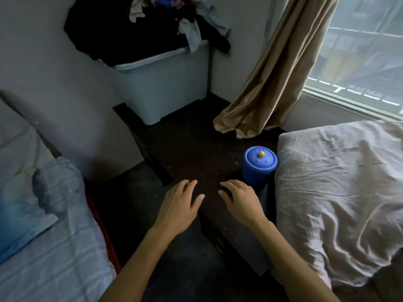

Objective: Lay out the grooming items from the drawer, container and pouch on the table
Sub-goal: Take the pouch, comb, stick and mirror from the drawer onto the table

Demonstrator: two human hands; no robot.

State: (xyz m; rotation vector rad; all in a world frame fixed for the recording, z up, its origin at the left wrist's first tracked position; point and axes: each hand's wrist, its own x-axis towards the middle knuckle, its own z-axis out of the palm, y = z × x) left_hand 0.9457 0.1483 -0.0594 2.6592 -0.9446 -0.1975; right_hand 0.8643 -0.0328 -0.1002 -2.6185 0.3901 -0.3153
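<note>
Flanking everything are two beds, a pale bed with rumpled sheets on the right and a blue-sheeted bed on the left. Between them a dark table runs away from the camera, with its right edge against the pale bed. At its far end stands a pale plastic bin heaped with dark clothes, and a tan curtain hangs from beside the window, its hem pooled on the tabletop. Two bare forearms reach in from the bottom of the view, angled slightly toward each other, and both palms face down at the near end of the table. The left hand lies over the table's near left corner, its fingers straight and loosely spread, gripping nothing. The right hand sits beside it, a little apart, with its fingers extended, relaxed and empty. Whether either palm presses on the wood or hovers just above it cannot be told. The blue container stands upright on the table just beyond the right hand and close against the pale bed. Its lid is on, topped by a small yellow knob.
</note>
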